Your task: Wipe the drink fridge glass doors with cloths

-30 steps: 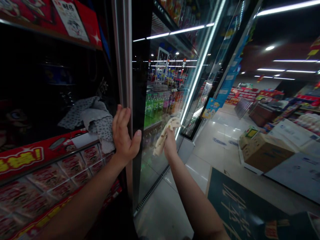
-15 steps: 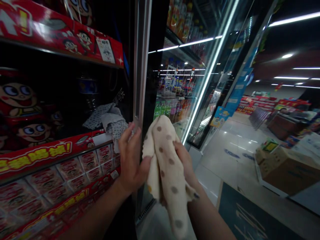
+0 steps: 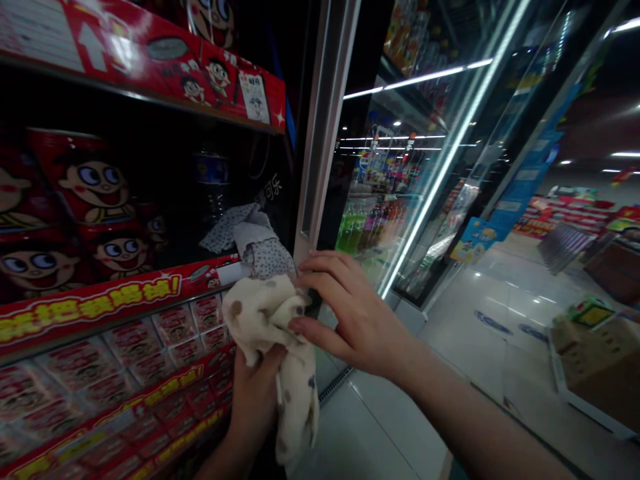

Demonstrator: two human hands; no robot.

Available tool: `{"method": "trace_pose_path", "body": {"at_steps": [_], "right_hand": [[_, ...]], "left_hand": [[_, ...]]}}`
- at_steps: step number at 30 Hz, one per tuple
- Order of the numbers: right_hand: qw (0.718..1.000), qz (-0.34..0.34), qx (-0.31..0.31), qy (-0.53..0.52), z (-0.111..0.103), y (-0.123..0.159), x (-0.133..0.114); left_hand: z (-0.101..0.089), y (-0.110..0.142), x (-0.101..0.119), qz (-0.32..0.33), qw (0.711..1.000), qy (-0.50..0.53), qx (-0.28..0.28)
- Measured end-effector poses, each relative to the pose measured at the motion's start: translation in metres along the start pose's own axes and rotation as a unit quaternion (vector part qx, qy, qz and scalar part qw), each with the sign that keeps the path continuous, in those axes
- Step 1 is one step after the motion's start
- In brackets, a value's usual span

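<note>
A cream cloth with brown dots point(image 3: 273, 333) hangs in front of me, bunched at the top. My left hand point(image 3: 255, 393) grips it from below, fingers wrapped round the fabric. My right hand point(image 3: 350, 313) rests on the cloth's upper right side, fingertips pinching a fold. Both hands are beside the metal door frame point(image 3: 320, 133) of a glass drinks cooler point(image 3: 400, 167). A grey patterned rag point(image 3: 255, 240) lies on the red shelf point(image 3: 100, 300) just left of the frame.
Red snack shelving with cartoon faces point(image 3: 95, 187) fills the left. Packaged goods point(image 3: 75, 373) line the lower shelf. Bottles point(image 3: 370, 220) show behind the cooler glass. Cardboard boxes point(image 3: 600, 340) stand on the shiny aisle floor at right.
My left hand left the cooler's frame and took the dotted cloth from below. My right hand brought the cloth in from the glass and now holds its top. The view shifted left.
</note>
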State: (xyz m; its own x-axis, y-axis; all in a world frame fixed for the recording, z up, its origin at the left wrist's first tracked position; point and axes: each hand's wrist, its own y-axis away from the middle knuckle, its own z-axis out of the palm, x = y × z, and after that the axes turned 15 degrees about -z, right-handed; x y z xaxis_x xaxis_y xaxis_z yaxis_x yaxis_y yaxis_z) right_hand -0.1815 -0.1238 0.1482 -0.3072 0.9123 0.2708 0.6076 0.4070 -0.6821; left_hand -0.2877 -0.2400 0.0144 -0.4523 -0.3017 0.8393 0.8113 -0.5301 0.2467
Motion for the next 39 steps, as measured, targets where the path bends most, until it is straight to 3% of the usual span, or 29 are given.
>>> {"method": "trace_pose_path", "body": {"at_steps": [5, 8, 11, 14, 18, 23, 29, 35, 39], "right_hand": [[0.973, -0.114, -0.067, 0.187, -0.015, -0.038, 0.046], [0.965, -0.122, -0.095, 0.213, -0.012, -0.050, 0.070], [0.956, -0.121, -0.112, 0.243, -0.008, -0.056, 0.078], [0.970, -0.092, -0.087, 0.209, -0.005, -0.060, 0.074], [0.978, -0.073, -0.075, 0.181, -0.003, -0.065, 0.068], [0.968, -0.077, -0.087, 0.222, -0.001, -0.066, 0.068], [0.962, -0.054, -0.088, 0.252, 0.001, -0.064, 0.066], [0.953, -0.028, -0.105, 0.284, -0.025, -0.041, 0.046], [0.923, -0.084, -0.093, 0.365, -0.054, -0.018, 0.024]], "left_hand": [[-0.016, -0.006, 0.012, 0.067, 0.987, 0.003, 0.148], [-0.019, -0.008, 0.011, 0.078, 0.986, 0.006, 0.146], [-0.013, -0.006, 0.011, 0.048, 0.987, 0.087, 0.123], [-0.004, 0.000, 0.012, 0.028, 0.982, 0.140, 0.123], [-0.002, 0.011, 0.011, 0.020, 0.983, 0.130, 0.132], [-0.013, 0.013, 0.010, 0.003, 0.986, 0.095, 0.138], [-0.035, -0.007, 0.007, -0.005, 0.987, 0.062, 0.151], [-0.055, -0.027, -0.022, 0.003, 0.998, 0.006, 0.068], [-0.058, -0.029, -0.041, -0.003, 0.997, -0.072, 0.019]]}}
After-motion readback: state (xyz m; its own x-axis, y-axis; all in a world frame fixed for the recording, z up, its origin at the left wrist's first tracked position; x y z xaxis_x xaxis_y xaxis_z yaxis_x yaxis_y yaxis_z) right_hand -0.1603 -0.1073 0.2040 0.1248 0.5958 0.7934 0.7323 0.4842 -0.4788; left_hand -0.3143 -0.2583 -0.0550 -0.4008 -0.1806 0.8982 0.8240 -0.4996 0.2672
